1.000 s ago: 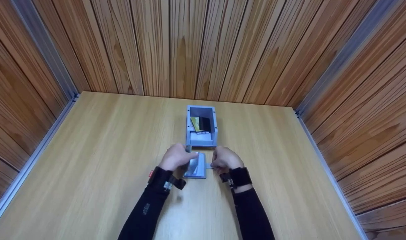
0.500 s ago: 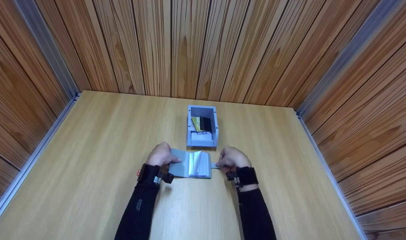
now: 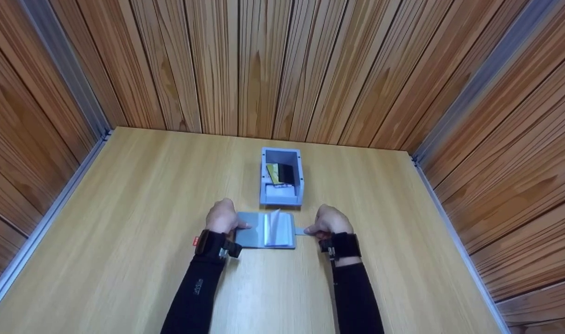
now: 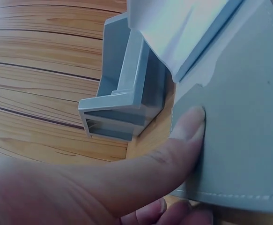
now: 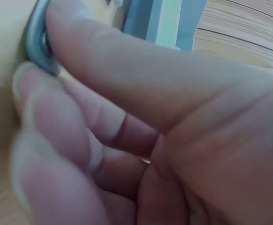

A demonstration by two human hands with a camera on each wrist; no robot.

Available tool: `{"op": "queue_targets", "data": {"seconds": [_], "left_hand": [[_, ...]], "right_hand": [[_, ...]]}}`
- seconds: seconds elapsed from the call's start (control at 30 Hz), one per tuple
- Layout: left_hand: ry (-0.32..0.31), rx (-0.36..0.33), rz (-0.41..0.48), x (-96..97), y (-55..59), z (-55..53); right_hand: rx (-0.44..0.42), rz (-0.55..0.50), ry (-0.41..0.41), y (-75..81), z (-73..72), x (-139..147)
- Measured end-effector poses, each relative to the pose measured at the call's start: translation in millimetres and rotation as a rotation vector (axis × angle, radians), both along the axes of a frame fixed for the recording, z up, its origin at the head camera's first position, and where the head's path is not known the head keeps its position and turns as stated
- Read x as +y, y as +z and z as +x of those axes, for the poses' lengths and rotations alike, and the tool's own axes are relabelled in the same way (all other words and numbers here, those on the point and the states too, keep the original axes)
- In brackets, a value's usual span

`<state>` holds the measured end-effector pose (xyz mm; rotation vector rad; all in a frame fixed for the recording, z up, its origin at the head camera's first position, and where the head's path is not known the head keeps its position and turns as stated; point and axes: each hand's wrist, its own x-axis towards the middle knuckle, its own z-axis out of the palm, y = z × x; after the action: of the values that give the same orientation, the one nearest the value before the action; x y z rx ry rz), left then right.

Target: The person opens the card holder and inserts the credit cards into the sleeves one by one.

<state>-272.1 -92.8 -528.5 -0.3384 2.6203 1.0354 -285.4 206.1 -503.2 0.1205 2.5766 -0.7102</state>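
Wood-panelled walls (image 3: 259, 69), pale worktop (image 3: 138, 208) | grey wallet (image 3: 265, 231) lies open on it | left grip (image 3: 222, 217) pinches its cover (image 4: 241, 131), right grip (image 3: 331, 221) its strap (image 3: 300, 231) | probably best: keep cover flat, tension strap gently

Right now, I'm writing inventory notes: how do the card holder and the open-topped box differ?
The card holder is thin and spread open; the box is deep-walled. The left hand and right hand hold the card holder; neither touches the box. Both look bluish gray.
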Motion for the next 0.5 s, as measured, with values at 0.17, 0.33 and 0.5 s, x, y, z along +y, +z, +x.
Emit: {"op": "queue_targets", "data": {"seconds": [0.17,0.33,0.5], "left_hand": [[-0.012,-0.001,0.002,3.1,9.9,6.7],[-0.041,0.025,0.012,0.9,13.6,9.0],[-0.063,0.061,0.022,-4.3,5.9,6.0]], "right_hand": [[-0.017,0.038,0.025,0.6,-0.9,2.6],[-0.027,0.054,0.047,4.6,-0.5,2.1],[-0.004,0.059,0.079,7.5,-0.4,-0.5]]}}
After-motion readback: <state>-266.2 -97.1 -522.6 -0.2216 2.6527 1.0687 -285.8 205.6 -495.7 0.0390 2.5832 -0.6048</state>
